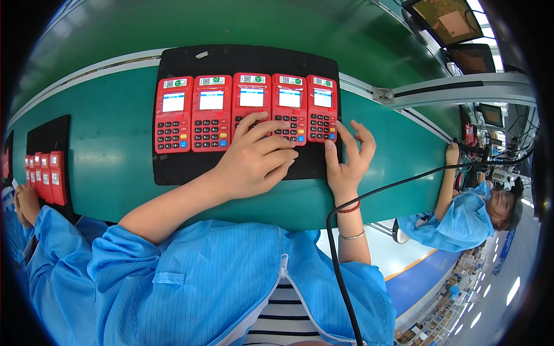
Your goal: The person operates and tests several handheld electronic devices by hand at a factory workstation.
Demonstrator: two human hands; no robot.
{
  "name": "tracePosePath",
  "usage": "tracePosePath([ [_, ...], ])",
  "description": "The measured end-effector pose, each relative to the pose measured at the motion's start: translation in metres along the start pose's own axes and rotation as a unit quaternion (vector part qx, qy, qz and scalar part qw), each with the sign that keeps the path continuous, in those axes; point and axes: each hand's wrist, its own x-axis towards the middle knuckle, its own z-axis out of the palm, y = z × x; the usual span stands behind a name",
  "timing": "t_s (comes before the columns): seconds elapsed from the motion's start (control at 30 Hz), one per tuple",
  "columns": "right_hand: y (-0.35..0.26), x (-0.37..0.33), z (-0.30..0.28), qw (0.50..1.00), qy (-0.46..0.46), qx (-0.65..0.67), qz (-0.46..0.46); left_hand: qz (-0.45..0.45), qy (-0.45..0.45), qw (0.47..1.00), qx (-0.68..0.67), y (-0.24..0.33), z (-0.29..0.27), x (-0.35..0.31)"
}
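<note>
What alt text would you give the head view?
A person's left grip spreads over the third and fourth, from the left, of five red handheld terminals, lined up with lit screens on a black mat. The right grip is beside the rightmost terminal; a green bench lies underneath.

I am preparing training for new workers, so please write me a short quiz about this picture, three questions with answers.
1. Count: how many red devices lie on the central black mat?
2. True or false: the screens of these devices are all dark.
3. Choose: the left hand reaches over which devices, counted from the left?
A) first and second
B) third and fourth
C) only the fifth

Key:
1. Five.
2. False; all of them are lit.
3. B. The right hand is beside the fifth.
</note>
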Motion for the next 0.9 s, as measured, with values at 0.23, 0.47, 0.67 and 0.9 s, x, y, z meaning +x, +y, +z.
tracePosePath([
  [0.23,0.004,0.002,0.005,0.998,-0.051,0.025,-0.011,-0.002,0.002,1.000,0.000,-0.001,0.000,0.000],
  [0.47,0.002,0.003,0.005,0.996,-0.038,0.080,0.032,-0.009,-0.001,1.000,0.000,0.000,0.001,0.002],
  [0.67,0.003,0.001,-0.001,0.999,-0.008,0.033,-0.032,-0.001,-0.006,1.000,0.003,0.002,-0.001,0.001],
  [0.9,0.003,-0.010,-0.006,0.998,-0.056,0.036,-0.011,-0.026,0.000,0.999,-0.032,0.012,-0.031,-0.012],
])
